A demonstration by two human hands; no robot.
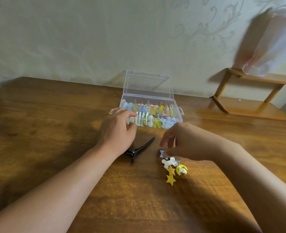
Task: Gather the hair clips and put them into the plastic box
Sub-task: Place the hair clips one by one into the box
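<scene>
The clear plastic box stands open toward the far side of the bench, its lid propped upright behind it, and its compartments already look crowded with pastel and yellow hair clips, so most of the gathering seems done. What is left lies nearer the person: a small cluster of loose clips in front of the box, made up of a blue star clip, a white bone-shaped clip, two yellow star clips and a yellow crescent clip with a white figure on it, plus a long black alligator clip lying apart to their left. The right hand hovers over the cluster with its fingers curled down and pinching the blue star clip, which seems the next one bound for the box. The left hand rests at the box's near left corner, its fingers loosely bent against the wall; whether they hold anything I cannot tell. By my judgement six clips remain. The bench is dark, glossy wood with strong grain; a small wooden shelf stands at its far right, a blurred translucent bag hangs above that, and pale patterned wallpaper runs behind
</scene>
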